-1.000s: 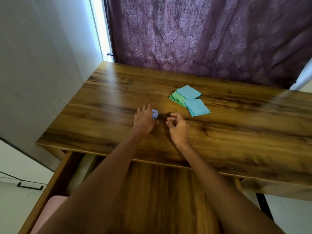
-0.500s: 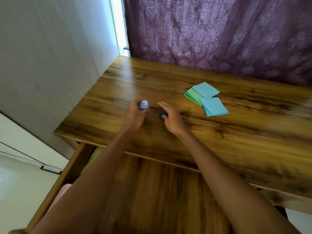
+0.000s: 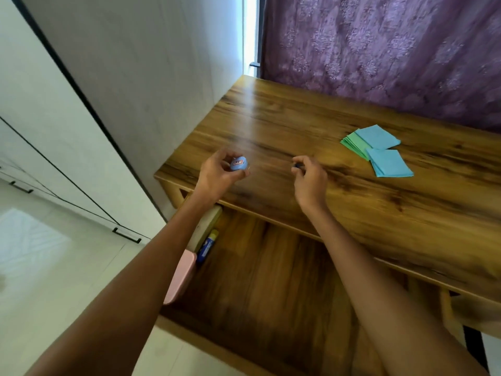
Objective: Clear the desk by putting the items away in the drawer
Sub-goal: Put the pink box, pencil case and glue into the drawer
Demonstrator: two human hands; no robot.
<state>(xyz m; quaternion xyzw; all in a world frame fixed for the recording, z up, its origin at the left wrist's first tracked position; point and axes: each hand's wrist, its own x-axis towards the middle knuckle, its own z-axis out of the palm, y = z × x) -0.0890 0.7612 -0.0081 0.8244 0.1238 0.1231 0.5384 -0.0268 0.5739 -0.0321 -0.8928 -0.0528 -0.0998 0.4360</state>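
Tabletop (image 3: 298, 126): green-and-blue paper squares (image 3: 376, 149) remain, right edge.
Left hand (image 3: 217, 176): grip around small blue round container (image 3: 239, 163).
Right hand (image 3: 309, 180): pinching tiny dark object (image 3: 297, 166).
Drawer (image 3: 271, 280): open, awaiting both.

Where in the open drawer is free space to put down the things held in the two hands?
The drawer floor is bare from its middle to its right side, below the desk edge. Its left wall is crowded: a pink box and a blue tube lie there. Left hand holds a blue cap; right hand pinches something small.
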